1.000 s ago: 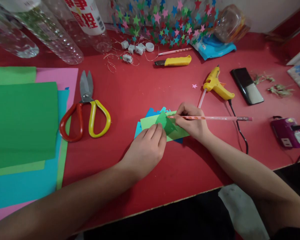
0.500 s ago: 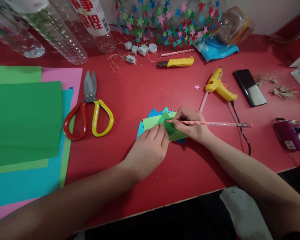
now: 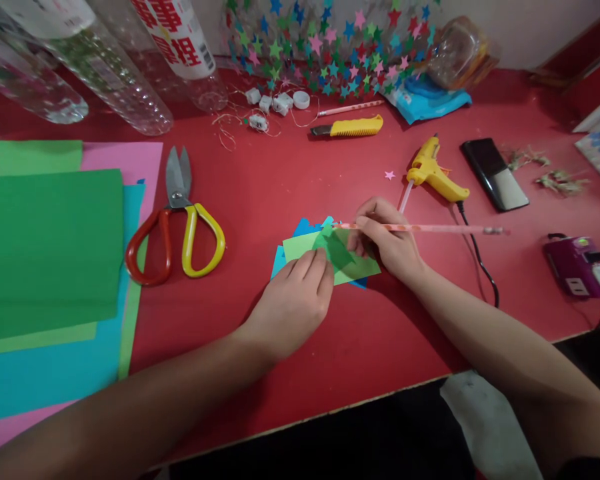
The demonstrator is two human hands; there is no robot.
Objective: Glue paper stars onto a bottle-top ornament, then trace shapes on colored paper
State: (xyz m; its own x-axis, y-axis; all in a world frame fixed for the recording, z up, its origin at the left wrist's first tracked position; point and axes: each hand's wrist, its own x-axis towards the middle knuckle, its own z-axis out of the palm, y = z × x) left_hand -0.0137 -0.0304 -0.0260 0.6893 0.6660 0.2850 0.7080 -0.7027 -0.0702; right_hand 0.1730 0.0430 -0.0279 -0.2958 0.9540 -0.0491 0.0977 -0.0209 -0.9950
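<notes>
My right hand [image 3: 387, 233] is closed round a pink pencil [image 3: 430, 229], which lies nearly level with its tip pointing left above the papers. Under it, a dark green cut piece [image 3: 341, 248] rests on a light green paper rectangle [image 3: 300, 245]. Blue cut paper [image 3: 305, 227] sticks out from beneath that rectangle. My left hand [image 3: 300, 297] presses on the left part of the green piece with its fingers together; whatever lies under the fingertips is hidden.
Open scissors [image 3: 179, 200] lie beside stacked coloured sheets [image 3: 50, 247] at the left. Behind are bottles [image 3: 180, 40], a yellow cutter [image 3: 355, 127] and a star-covered bag [image 3: 330, 47]. Rightward lie a glue gun [image 3: 435, 172], a phone [image 3: 495, 175] and a purple adapter [image 3: 580, 265].
My right hand has lifted a little with the pencil, whose tip has moved up off the green piece, showing more of it. My left hand stays on the paper. The view has shifted slightly.
</notes>
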